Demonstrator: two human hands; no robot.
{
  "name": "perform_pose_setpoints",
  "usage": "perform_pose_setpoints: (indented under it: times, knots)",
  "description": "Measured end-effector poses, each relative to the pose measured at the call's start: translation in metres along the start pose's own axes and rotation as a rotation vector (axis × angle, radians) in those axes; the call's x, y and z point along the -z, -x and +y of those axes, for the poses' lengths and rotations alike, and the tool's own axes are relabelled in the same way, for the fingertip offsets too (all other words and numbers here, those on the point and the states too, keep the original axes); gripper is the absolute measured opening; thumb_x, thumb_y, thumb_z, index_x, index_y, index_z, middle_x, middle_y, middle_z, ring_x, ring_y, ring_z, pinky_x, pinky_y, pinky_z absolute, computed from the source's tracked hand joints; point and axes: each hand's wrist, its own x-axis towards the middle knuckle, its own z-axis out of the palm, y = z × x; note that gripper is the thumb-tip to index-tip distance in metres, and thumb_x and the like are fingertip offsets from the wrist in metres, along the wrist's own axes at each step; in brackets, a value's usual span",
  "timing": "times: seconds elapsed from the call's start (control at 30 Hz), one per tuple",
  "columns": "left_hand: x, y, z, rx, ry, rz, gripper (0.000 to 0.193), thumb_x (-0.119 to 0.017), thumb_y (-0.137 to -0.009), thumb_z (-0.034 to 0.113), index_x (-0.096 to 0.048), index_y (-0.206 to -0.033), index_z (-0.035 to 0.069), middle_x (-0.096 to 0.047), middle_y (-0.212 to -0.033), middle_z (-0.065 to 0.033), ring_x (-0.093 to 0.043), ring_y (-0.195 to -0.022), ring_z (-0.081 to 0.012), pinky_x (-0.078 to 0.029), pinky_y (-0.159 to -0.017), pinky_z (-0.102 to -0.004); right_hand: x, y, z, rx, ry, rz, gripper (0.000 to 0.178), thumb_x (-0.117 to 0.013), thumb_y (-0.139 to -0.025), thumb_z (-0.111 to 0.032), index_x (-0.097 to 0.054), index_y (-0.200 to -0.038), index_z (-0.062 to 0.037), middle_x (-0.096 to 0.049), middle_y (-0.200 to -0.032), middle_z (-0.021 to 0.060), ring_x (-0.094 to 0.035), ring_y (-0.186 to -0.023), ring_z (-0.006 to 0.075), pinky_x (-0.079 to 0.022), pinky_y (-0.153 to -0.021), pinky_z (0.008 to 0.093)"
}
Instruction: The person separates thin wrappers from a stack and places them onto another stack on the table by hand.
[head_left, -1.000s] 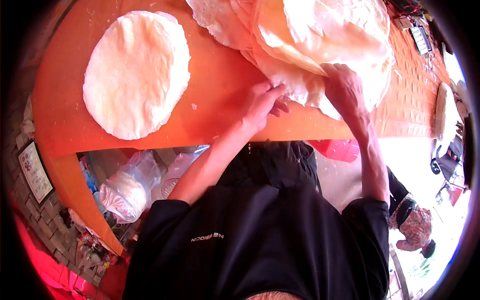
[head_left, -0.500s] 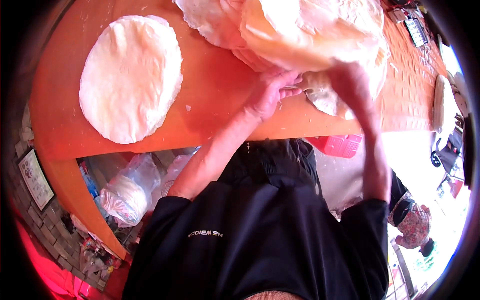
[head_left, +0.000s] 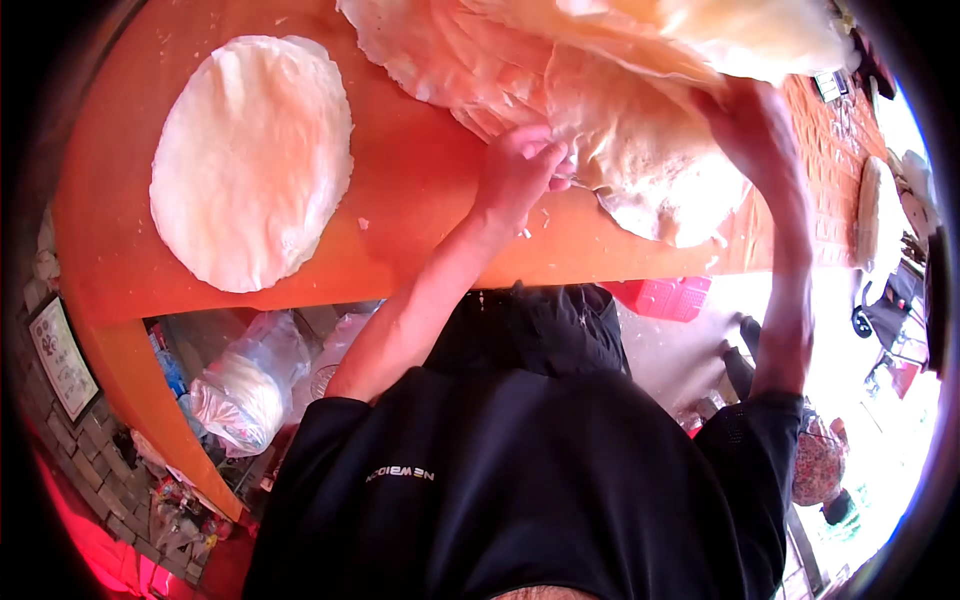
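A large pile of thin, pale flatbread sheets (head_left: 450, 60) lies at the far middle of the orange table. My right hand (head_left: 745, 120) is closed on the near edge of the top flatbread sheet (head_left: 690, 40), which is lifted and folds away from the ones below. Beneath it, a crinkled sheet (head_left: 670, 170) with a ragged edge lies near the table's front. My left hand (head_left: 522, 175) is at the pile's left-front edge, its thumb and fingers pinched together; what they pinch is too small to tell. Apart on the left lies an oval stack of flatbread (head_left: 255, 165).
The orange table's (head_left: 410, 235) front edge runs before me, with crumbs on it. Under it are a plastic bag (head_left: 245, 400) and a pink basket (head_left: 670, 298). A long pale roll (head_left: 876, 215) sits beyond the right end. Another person (head_left: 820, 460) is at lower right.
My right hand has moved right and up, drawing the top sheet off the crinkled one, which now shows more. My left hand has shifted slightly left, its fingers more closed.
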Motion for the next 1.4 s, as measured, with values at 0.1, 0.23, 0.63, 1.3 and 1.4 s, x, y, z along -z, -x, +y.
perform_pose_setpoints:
  times: [0.1, 0.23, 0.63, 1.3, 1.4]
  knots:
    - [-0.009, -0.01, -0.009, 0.044, 0.056, -0.024, 0.042, -0.065, -0.089, 0.018, -0.05, -0.12, -0.005, -0.065, -0.1, -0.0133, -0.068, -0.078, -0.0195, -0.056, -0.066, -0.0289, -0.027, -0.052, 0.09, 0.262, 0.334, 0.075, 0.021, -0.066, -0.085, -0.021, -0.067, -0.084, 0.0001, -0.064, -0.069, 0.0189, -0.062, -0.059, 0.0305, -0.047, -0.058, 0.0422]
    - [-0.012, -0.012, -0.008, 0.081, 0.006, -0.069, 0.031, -0.066, -0.088, 0.02, -0.055, -0.107, -0.002, -0.067, -0.092, -0.0118, -0.068, -0.068, -0.0178, -0.054, -0.059, -0.0257, 0.061, -0.053, 0.121, 0.322, 0.603, 0.209, 0.024, -0.059, -0.091, -0.022, -0.065, -0.106, -0.0042, -0.069, -0.088, 0.0154, -0.068, -0.072, 0.0239, -0.052, -0.065, 0.0357]
    - [-0.035, -0.001, -0.026, 0.158, -0.098, -0.014, 0.024, -0.068, -0.086, 0.022, -0.06, -0.089, 0.0, -0.066, -0.075, -0.008, -0.059, -0.049, -0.0118, -0.039, -0.04, -0.0204, -0.072, 0.076, 0.023, 0.013, 0.078, -0.056, 0.016, -0.057, -0.078, -0.009, -0.067, -0.09, -0.0096, -0.066, -0.076, 0.0147, -0.066, -0.074, 0.034, -0.051, -0.068, 0.0438]
    - [-0.043, 0.001, 0.016, 0.041, 0.361, -0.328, 0.021, -0.048, -0.095, 0.013, -0.057, -0.11, 0.001, -0.066, -0.099, -0.0139, -0.069, -0.083, -0.026, -0.059, -0.075, -0.0371, -0.088, 0.084, -0.009, 0.08, -0.096, 0.176, 0.025, -0.057, -0.076, -0.004, -0.06, -0.1, -0.0112, -0.066, -0.076, 0.0096, -0.066, -0.07, 0.0299, -0.052, -0.06, 0.0417]
    - [-0.022, 0.006, 0.004, 0.022, 0.41, -0.36, 0.032, -0.046, -0.099, 0.026, -0.055, -0.117, 0.002, -0.065, -0.106, -0.0157, -0.066, -0.097, -0.0302, -0.054, -0.086, -0.0416, -0.018, 0.065, -0.007, -0.01, 0.002, 0.172, 0.025, -0.055, -0.077, -0.003, -0.061, -0.098, -0.014, -0.065, -0.074, 0.0083, -0.066, -0.068, 0.0282, -0.052, -0.059, 0.0402]
